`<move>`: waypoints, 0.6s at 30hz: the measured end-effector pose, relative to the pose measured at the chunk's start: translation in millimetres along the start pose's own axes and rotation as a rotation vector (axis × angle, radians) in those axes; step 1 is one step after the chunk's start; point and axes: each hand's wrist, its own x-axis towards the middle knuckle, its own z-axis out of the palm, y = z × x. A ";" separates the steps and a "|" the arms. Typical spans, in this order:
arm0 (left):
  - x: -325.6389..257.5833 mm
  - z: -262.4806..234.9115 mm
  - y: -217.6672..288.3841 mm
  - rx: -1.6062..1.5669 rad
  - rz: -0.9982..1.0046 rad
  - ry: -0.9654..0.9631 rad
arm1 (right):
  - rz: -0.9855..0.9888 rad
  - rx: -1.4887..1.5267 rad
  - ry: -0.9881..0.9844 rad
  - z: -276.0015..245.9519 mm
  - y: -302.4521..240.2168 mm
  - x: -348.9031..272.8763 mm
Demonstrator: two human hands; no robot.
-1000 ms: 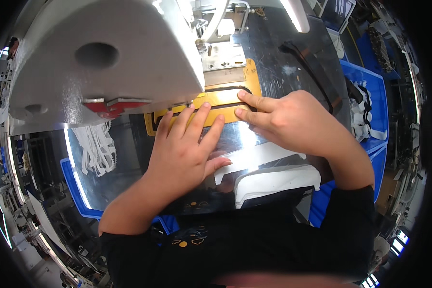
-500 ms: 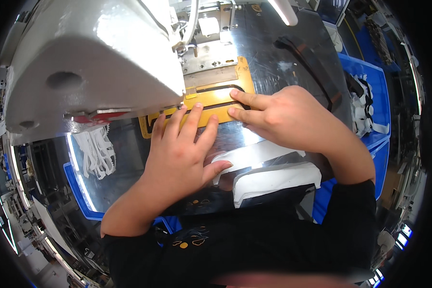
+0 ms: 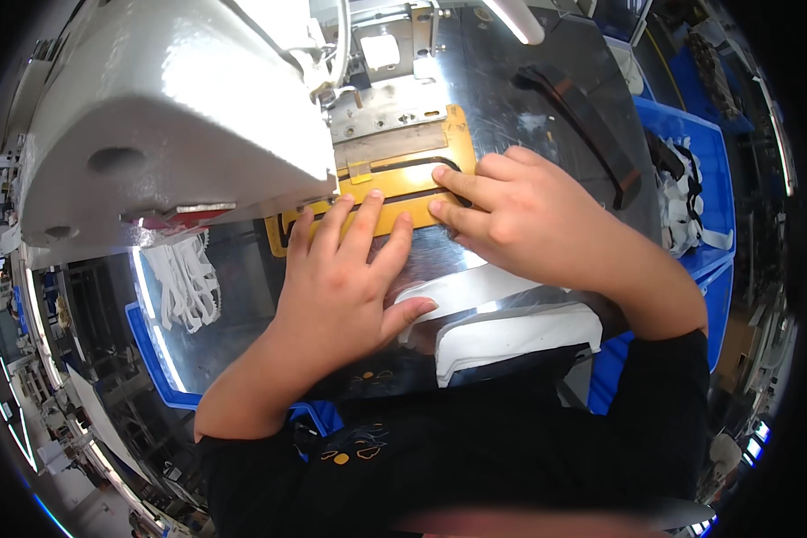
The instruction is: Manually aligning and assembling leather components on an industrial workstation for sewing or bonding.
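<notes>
A flat yellow template (image 3: 405, 213) with dark curved slots lies under the sewing machine head (image 3: 179, 134), joined to a metal clamp plate (image 3: 394, 112). My left hand (image 3: 336, 278) is open, fingers spread, its fingertips resting on the template's near part. Two outstretched, parted fingers of my right hand (image 3: 529, 215) press on the template's right end; its other fingers are curled, and nothing shows in its grip. Close to my left thumb lies a white fabric strip (image 3: 475, 289), with a folded white fabric piece (image 3: 520, 336) nearer to me. The machine head hides the needle area.
A bundle of white strips (image 3: 186, 282) lies on the table at the left. Blue bins stand at both sides; the right blue bin (image 3: 713, 170) holds white and black pieces. A dark curved strip (image 3: 583, 134) lies on the dark shiny table (image 3: 502, 90) at the back right.
The whole view has shifted slightly. Both hands keep nearly the same places on the template; my right hand's knuckles are a little more raised and bent.
</notes>
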 end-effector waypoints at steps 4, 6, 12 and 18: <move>3.0 1.2 1.1 0.019 0.022 0.001 | -0.057 0.087 0.109 14.7 -4.0 1.6; 4.4 4.7 1.6 0.009 0.034 0.000 | -0.077 0.123 0.166 17.4 -5.6 0.9; 5.9 12.0 0.0 -0.041 0.072 0.006 | -0.043 0.061 0.079 7.2 -2.3 -0.3; 2.9 11.4 -0.1 -0.055 0.117 0.010 | -0.026 -0.071 -0.014 -5.3 -5.5 -7.0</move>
